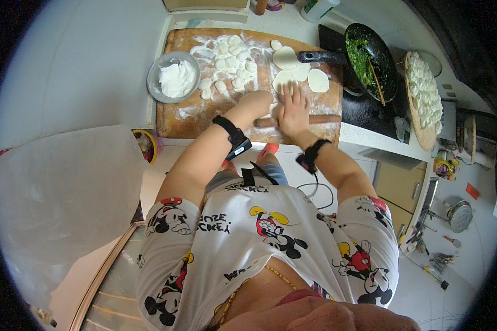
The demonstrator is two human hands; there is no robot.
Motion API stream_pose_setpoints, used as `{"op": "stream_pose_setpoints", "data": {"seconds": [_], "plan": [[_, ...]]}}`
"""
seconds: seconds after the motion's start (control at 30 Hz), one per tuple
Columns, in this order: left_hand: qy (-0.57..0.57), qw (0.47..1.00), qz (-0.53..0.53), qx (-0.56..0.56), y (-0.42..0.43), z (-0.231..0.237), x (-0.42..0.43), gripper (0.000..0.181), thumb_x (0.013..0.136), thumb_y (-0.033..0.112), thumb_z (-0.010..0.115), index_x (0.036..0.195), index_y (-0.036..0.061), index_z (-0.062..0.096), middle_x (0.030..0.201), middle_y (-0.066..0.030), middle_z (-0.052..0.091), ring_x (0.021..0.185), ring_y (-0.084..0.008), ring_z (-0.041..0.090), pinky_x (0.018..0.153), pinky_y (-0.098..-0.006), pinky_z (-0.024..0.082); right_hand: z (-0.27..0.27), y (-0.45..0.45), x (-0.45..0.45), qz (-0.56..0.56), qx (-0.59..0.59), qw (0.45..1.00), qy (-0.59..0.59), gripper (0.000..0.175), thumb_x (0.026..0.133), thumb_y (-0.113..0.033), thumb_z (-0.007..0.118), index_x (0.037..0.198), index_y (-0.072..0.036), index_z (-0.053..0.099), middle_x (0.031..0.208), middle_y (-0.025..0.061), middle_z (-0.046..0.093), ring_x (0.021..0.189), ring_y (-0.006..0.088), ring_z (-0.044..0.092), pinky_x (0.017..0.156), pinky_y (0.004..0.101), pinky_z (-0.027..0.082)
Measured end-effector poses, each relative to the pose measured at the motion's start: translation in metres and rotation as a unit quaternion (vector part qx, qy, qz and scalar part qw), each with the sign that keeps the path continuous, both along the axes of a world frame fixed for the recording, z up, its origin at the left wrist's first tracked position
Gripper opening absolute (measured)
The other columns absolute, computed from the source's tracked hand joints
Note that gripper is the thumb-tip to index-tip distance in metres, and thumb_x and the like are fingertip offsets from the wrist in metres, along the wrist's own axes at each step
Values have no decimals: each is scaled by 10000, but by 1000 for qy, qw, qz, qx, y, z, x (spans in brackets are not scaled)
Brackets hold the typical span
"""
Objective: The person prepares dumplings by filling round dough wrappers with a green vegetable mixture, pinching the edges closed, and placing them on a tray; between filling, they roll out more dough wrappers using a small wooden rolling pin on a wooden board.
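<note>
A wooden rolling pin (325, 119) lies crosswise near the front edge of a floured wooden board (215, 128). My right hand (295, 109) is flat over it, palm down, fingers stretched forward. My left hand (256, 103) is curled at a piece of dough (274, 109) just left of the right hand; its fingertips are mostly hidden. Beyond my right fingers lie rolled dough rounds (318, 80), some overlapping. Small dough pieces (231, 62) cluster on flour at the board's back middle. To the left is a grey bowl (152, 82) of white flour (177, 78).
A black pan (391, 82) of chopped green filling and chopsticks (377, 82) sits on the stove at right, its handle (321, 57) reaching over the board. Farther right, a round wooden board (424, 138) carries many filled dumplings (426, 91). A white bottle (318, 9) stands behind.
</note>
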State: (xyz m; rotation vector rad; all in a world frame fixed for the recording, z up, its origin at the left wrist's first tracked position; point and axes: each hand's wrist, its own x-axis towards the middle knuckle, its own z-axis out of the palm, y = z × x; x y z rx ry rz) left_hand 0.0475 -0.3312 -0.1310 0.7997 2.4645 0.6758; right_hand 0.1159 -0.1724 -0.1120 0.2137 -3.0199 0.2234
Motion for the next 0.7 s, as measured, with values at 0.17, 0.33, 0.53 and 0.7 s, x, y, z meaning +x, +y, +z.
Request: {"op": "stream_pose_setpoints", "data": {"seconds": [0.17, 0.33, 0.53, 0.7], "plan": [[34, 997, 69, 5, 21, 3, -5, 137, 803, 107, 579, 888, 27, 650, 918, -207, 653, 874, -376, 638, 764, -463, 496, 0, -5, -56, -55, 10, 997, 61, 660, 824, -215, 536, 1419, -44, 308, 1480, 190, 274, 1358, 377, 265, 1079, 566, 220], [102, 992, 57, 48, 3, -19, -7, 188, 817, 81, 541, 917, 23, 690, 960, -212, 669, 893, -360, 661, 761, -457, 521, -8, 8, 20, -12, -8, 999, -33, 649, 831, -219, 515, 1427, -73, 305, 1472, 177, 292, 1367, 375, 258, 1078, 557, 223], [5, 999, 27, -21, 9, 26, 3, 180, 822, 98, 545, 929, 13, 662, 955, -231, 653, 895, -379, 639, 785, -459, 494, 3, 3, -6, 9, 6, 1000, 2, 667, 811, -224, 532, 1424, -69, 320, 1468, 171, 307, 1363, 366, 268, 1082, 546, 224], [7, 1000, 28, 3, 18, 17, -6, 244, 870, 184, 484, 915, 21, 660, 950, -232, 653, 894, -375, 645, 767, -467, 498, -6, -1, -56, -69, 22, 996, 55, 670, 833, -247, 537, 1431, -52, 308, 1471, 176, 308, 1363, 371, 264, 1095, 543, 210]]}}
